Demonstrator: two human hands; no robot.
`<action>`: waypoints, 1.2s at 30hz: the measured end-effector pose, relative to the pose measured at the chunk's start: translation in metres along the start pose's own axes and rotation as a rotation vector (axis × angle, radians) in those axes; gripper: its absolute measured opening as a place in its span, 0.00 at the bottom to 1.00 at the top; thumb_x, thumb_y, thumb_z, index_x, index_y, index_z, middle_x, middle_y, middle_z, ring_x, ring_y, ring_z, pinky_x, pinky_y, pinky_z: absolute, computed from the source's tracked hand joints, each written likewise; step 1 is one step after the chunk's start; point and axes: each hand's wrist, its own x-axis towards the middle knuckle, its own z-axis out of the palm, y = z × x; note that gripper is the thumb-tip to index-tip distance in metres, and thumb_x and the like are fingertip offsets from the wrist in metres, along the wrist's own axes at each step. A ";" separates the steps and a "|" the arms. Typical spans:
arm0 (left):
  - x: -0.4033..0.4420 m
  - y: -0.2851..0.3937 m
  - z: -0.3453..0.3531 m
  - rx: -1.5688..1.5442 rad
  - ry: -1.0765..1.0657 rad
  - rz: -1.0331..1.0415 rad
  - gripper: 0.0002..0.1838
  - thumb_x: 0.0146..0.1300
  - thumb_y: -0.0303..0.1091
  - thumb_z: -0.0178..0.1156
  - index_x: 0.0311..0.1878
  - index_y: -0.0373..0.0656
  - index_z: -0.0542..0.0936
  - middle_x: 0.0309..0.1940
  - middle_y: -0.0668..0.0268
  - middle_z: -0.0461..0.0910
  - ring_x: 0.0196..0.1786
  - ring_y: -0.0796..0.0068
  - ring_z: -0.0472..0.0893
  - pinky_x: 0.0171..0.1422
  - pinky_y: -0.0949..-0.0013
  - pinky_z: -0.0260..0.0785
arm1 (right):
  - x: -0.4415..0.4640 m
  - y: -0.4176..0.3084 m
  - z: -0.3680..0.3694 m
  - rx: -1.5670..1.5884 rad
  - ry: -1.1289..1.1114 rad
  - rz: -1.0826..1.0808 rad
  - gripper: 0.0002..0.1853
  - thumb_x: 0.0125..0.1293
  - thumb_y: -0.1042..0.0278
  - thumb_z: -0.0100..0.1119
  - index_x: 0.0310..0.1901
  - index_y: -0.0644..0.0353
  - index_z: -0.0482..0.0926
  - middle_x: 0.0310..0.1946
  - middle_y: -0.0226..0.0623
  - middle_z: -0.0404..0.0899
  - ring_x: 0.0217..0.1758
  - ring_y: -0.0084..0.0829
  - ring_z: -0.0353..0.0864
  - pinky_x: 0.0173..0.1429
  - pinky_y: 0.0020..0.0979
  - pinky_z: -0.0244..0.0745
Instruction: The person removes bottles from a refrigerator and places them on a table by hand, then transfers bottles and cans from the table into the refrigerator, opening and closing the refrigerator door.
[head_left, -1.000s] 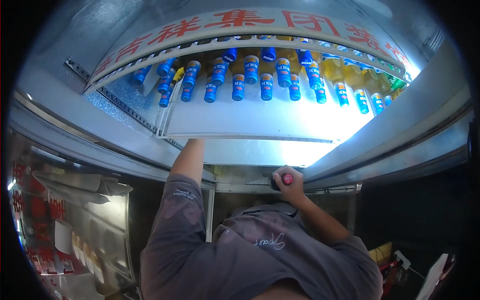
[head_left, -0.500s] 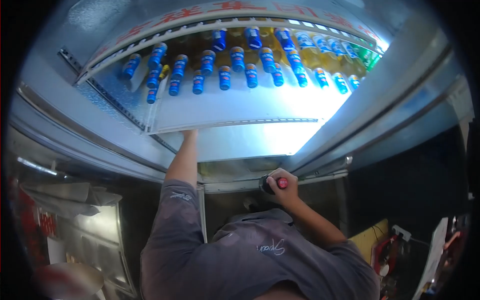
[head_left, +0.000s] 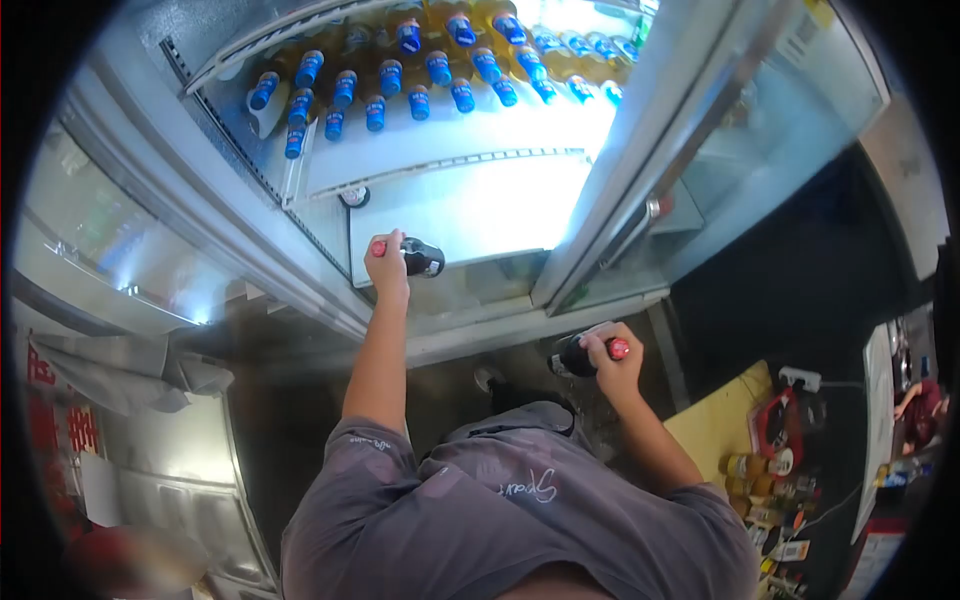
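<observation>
My left hand (head_left: 386, 262) is wrapped around the neck of a dark bottle (head_left: 428, 260) with a red cap, tilted at the front of the fridge's lower shelf (head_left: 470, 215). Another dark bottle (head_left: 570, 357), also red-capped, is gripped near its neck by my right hand (head_left: 615, 358), outside the fridge and in front of its sill. At the left of the lower shelf, part of a dark round object (head_left: 354, 197) shows; the shelf above hides the rest.
Several yellowish bottles with blue labels (head_left: 438, 68) stand on the upper shelf (head_left: 400, 165). A glass door (head_left: 690, 150) is at the right. Small bottles and jars (head_left: 750, 470) crowd a surface at lower right, and a metal counter (head_left: 185, 500) stands at lower left.
My left hand, previously hidden beneath the upper shelf, has come back into sight holding a bottle. My right hand has shifted right with its bottle, and the view has tilted lower.
</observation>
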 end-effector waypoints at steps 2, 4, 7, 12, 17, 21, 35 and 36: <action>-0.039 0.021 -0.007 0.022 -0.091 -0.072 0.07 0.64 0.29 0.65 0.31 0.38 0.81 0.33 0.63 0.85 0.39 0.75 0.81 0.49 0.72 0.71 | -0.029 -0.012 -0.014 0.003 0.056 -0.019 0.07 0.66 0.81 0.63 0.30 0.64 0.76 0.31 0.39 0.86 0.34 0.25 0.83 0.42 0.28 0.77; -0.073 0.036 -0.012 0.057 -0.210 -0.117 0.05 0.62 0.29 0.66 0.31 0.39 0.82 0.31 0.65 0.84 0.37 0.76 0.80 0.49 0.72 0.69 | -0.060 -0.019 -0.030 -0.092 0.116 -0.069 0.08 0.66 0.80 0.64 0.30 0.63 0.76 0.31 0.39 0.85 0.34 0.25 0.83 0.43 0.28 0.77; -0.107 0.031 -0.022 0.125 -0.425 -0.173 0.06 0.61 0.29 0.68 0.29 0.41 0.82 0.29 0.67 0.83 0.37 0.77 0.79 0.50 0.71 0.69 | -0.112 -0.033 -0.058 -0.096 0.174 0.009 0.07 0.66 0.79 0.65 0.30 0.64 0.77 0.30 0.37 0.85 0.34 0.26 0.84 0.43 0.29 0.78; -0.191 0.036 -0.017 0.440 -0.835 -0.182 0.08 0.64 0.28 0.67 0.28 0.41 0.80 0.29 0.67 0.83 0.36 0.79 0.79 0.48 0.71 0.70 | -0.201 -0.050 -0.111 -0.217 0.249 0.088 0.07 0.63 0.75 0.68 0.31 0.64 0.79 0.27 0.37 0.85 0.31 0.28 0.84 0.41 0.30 0.77; -0.276 0.041 0.009 0.510 -1.150 -0.268 0.06 0.65 0.25 0.65 0.31 0.39 0.81 0.33 0.63 0.85 0.39 0.75 0.82 0.50 0.69 0.72 | -0.282 -0.058 -0.164 -0.360 0.356 0.129 0.11 0.62 0.72 0.70 0.29 0.63 0.75 0.23 0.40 0.78 0.26 0.35 0.77 0.36 0.34 0.74; -0.371 0.062 0.056 0.528 -1.365 -0.300 0.04 0.66 0.24 0.63 0.33 0.37 0.81 0.35 0.60 0.86 0.47 0.69 0.84 0.56 0.67 0.73 | -0.352 -0.064 -0.212 -0.357 0.439 0.200 0.11 0.62 0.71 0.70 0.30 0.63 0.75 0.23 0.42 0.75 0.26 0.39 0.74 0.36 0.36 0.72; -0.838 0.115 0.194 0.291 -2.427 -0.424 0.05 0.65 0.22 0.65 0.33 0.37 0.79 0.37 0.59 0.85 0.52 0.62 0.83 0.64 0.59 0.71 | -0.643 -0.091 -0.447 -0.554 1.282 0.282 0.10 0.63 0.71 0.68 0.30 0.64 0.77 0.23 0.40 0.77 0.27 0.29 0.76 0.37 0.32 0.75; -0.868 0.113 0.196 0.256 -2.479 -0.414 0.05 0.66 0.24 0.66 0.34 0.36 0.80 0.39 0.60 0.85 0.52 0.66 0.83 0.63 0.62 0.71 | -0.658 -0.086 -0.463 -0.582 1.372 0.265 0.10 0.63 0.71 0.69 0.30 0.64 0.77 0.22 0.40 0.76 0.26 0.29 0.75 0.36 0.32 0.75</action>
